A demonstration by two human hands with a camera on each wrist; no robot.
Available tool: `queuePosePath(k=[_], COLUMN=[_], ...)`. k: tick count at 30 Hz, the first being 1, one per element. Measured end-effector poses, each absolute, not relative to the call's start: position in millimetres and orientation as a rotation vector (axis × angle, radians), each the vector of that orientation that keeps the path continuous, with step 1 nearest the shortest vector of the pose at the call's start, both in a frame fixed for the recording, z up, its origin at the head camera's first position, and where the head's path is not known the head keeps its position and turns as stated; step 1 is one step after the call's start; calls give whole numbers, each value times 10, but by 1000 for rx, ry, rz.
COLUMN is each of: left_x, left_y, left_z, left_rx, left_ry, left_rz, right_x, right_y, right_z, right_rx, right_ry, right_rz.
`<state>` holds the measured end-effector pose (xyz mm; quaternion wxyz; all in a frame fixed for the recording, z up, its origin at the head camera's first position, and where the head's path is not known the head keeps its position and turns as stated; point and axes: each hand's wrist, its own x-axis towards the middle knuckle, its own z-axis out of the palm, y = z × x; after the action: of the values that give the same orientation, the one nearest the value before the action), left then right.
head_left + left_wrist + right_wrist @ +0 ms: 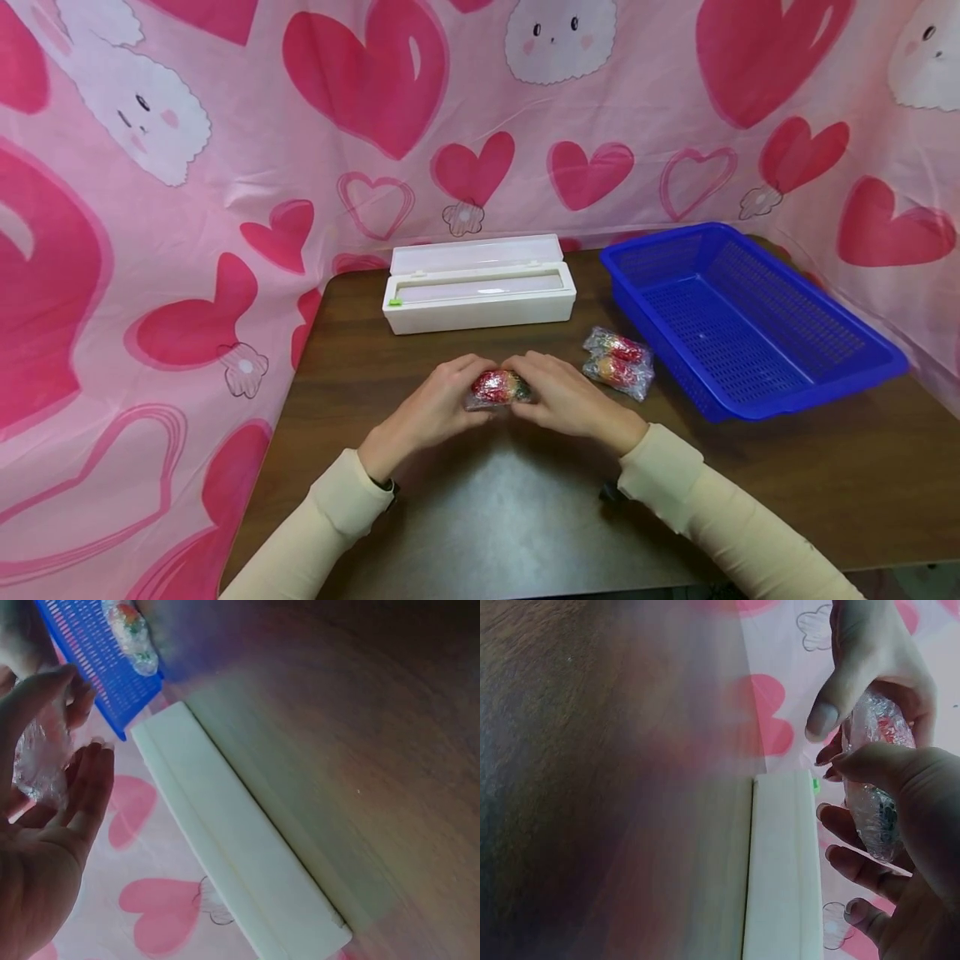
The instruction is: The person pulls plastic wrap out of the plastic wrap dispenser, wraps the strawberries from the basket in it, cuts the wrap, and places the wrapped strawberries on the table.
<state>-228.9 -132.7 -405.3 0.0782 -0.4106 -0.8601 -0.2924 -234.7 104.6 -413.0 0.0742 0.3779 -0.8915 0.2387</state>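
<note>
Both hands hold one clear-film-wrapped red, yellow and green item (497, 387) above the table. My left hand (438, 402) grips its left end, and my right hand (558, 396) grips its right end. Crinkled film around the item (877, 806) shows in the right wrist view, with thumbs and fingers curled about it; what is inside cannot be made out. Behind the hands stands a white cling film dispenser (480, 315), its lid raised. To the right, two similar wrapped items (621, 363) lie side by side on the table.
A blue perforated plastic basket (667, 354) stands on the right of the brown table (360, 367), close to the two wrapped items. Pink heart-patterned cloth (480, 108) hangs along the back and sides. A small dark object (611, 493) sits by the right sleeve.
</note>
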Motion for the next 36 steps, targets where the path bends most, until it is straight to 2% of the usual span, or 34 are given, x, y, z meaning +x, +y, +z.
queuePosePath(k=[15, 36], left_x=[-2295, -2331], left_y=[-1300, -1284], left_z=[-4077, -4153], left_rx=[-1137, -1157], left_ry=[-2624, -2601], left_rz=[-1100, -1155], right_x=[-2343, -2303], right_y=[1064, 1130], right_z=[-4167, -4200], right_rx=[1150, 1117], right_ry=[-2680, -2659], right_rz=[697, 634])
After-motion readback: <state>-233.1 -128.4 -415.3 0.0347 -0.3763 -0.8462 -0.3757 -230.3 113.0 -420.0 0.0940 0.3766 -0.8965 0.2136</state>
